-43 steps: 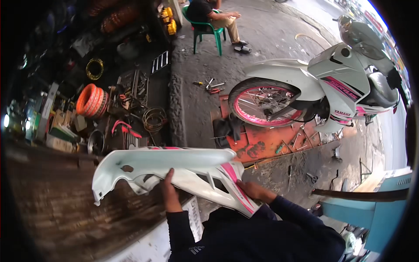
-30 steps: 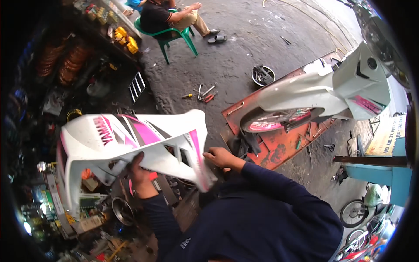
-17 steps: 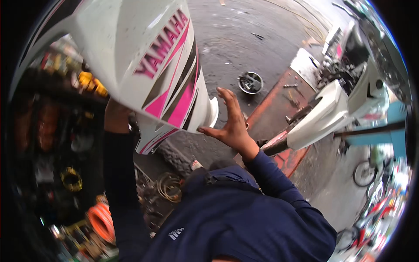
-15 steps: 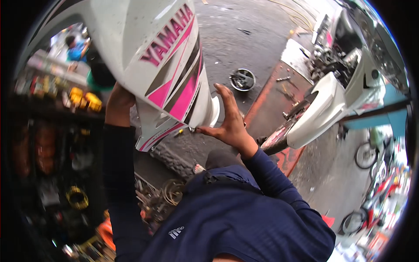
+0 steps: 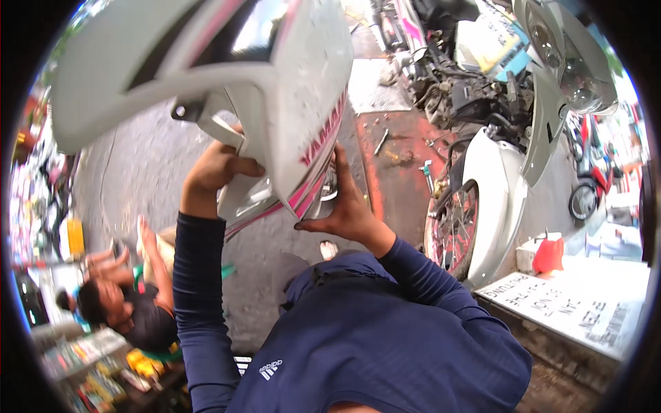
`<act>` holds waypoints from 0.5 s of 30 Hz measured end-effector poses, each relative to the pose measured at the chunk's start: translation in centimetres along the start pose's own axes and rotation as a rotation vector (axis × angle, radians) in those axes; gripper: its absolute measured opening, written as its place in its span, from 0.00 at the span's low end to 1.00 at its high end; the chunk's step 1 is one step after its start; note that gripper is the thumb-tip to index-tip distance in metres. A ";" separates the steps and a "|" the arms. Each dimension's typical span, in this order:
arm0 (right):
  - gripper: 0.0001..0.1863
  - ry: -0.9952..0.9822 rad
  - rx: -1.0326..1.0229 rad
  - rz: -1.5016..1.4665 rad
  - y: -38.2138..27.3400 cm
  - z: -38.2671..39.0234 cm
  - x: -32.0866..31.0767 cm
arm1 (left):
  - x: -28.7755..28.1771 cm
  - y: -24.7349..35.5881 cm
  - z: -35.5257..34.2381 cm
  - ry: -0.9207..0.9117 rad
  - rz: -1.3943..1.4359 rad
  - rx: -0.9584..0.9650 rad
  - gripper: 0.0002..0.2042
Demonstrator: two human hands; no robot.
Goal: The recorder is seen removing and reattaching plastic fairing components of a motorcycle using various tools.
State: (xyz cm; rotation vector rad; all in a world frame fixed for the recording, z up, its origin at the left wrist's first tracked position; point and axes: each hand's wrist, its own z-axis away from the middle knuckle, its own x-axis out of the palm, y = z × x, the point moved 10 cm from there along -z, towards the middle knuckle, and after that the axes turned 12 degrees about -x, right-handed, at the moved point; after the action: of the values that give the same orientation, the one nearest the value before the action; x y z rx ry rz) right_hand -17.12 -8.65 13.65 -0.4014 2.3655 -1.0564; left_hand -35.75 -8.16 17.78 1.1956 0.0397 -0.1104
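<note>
Two hands hold the white fairing panel point(image 5: 227, 76): left hand point(image 5: 219, 168) clamped, right hand point(image 5: 344, 206) flat.

Both arms, in dark navy long sleeves, reach up toward 12 o'clock. The left hand point(image 5: 219, 167) is curled in a closed grip, knuckles toward 1 o'clock. At its 3 o'clock, the right hand point(image 5: 348, 206) is open, palm pressed flat, fingers point(image 5: 340, 165) extended upward.
</note>
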 end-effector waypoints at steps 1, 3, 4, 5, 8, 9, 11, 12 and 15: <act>0.76 0.031 -0.002 0.008 0.8 -2.0 0.3 | -1.0 0.1 -2.4 -0.110 0.028 0.019 0.28; 0.77 0.105 -0.009 0.046 3.3 -5.5 0.8 | -3.0 -0.3 -7.2 -0.213 -0.007 -0.061 0.27; 0.77 0.126 0.058 -0.088 5.8 -6.7 1.8 | -4.1 -0.3 -9.8 -0.249 -0.024 -0.067 0.26; 0.77 0.150 0.121 -0.223 8.3 -7.8 2.9 | -5.1 -0.6 -12.5 -0.288 -0.043 -0.073 0.26; 0.78 0.262 0.252 -0.195 16.3 -9.6 5.0 | -7.4 -1.7 -21.4 -0.398 -0.288 -0.052 0.26; 0.78 0.335 0.288 -0.220 18.8 -9.7 5.8 | -7.5 -2.1 -24.1 -0.474 -0.345 -0.039 0.30; 0.77 0.432 0.362 -0.162 23.5 -9.8 6.7 | -7.5 -2.1 -29.6 -0.466 -0.549 -0.016 0.31; 0.77 0.545 0.323 -0.235 24.0 -10.4 6.4 | -5.1 -1.1 -31.1 -0.695 -0.381 0.018 0.32; 0.77 0.750 0.448 -0.205 24.9 -11.6 5.8 | -1.9 -1.9 -36.0 -0.976 -0.441 -0.151 0.31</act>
State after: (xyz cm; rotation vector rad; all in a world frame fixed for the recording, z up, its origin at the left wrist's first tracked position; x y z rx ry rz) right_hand -29.84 11.97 -0.57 -0.0764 2.6031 -2.0658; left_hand -36.81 24.77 2.97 0.8641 -0.5374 -1.0456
